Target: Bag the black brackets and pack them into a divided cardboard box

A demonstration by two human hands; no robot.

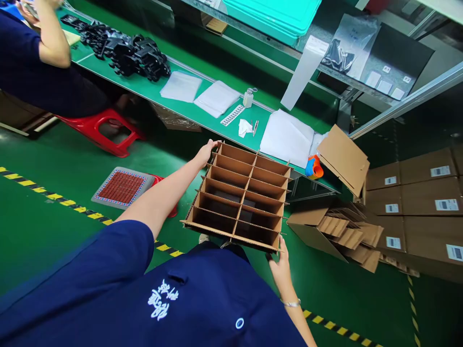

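Head view: left hand point(206, 153) outstretched; right hand point(280, 264) nearer; divider point(247, 185) between

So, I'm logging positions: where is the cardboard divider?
In the head view, the cardboard divider is central, held between the left hand and right hand, near the green workbench.

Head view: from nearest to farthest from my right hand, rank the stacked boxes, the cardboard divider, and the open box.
1. Cardboard divider, held at center.
2. Open box, right of the divider.
3. Stacked boxes, at far right.
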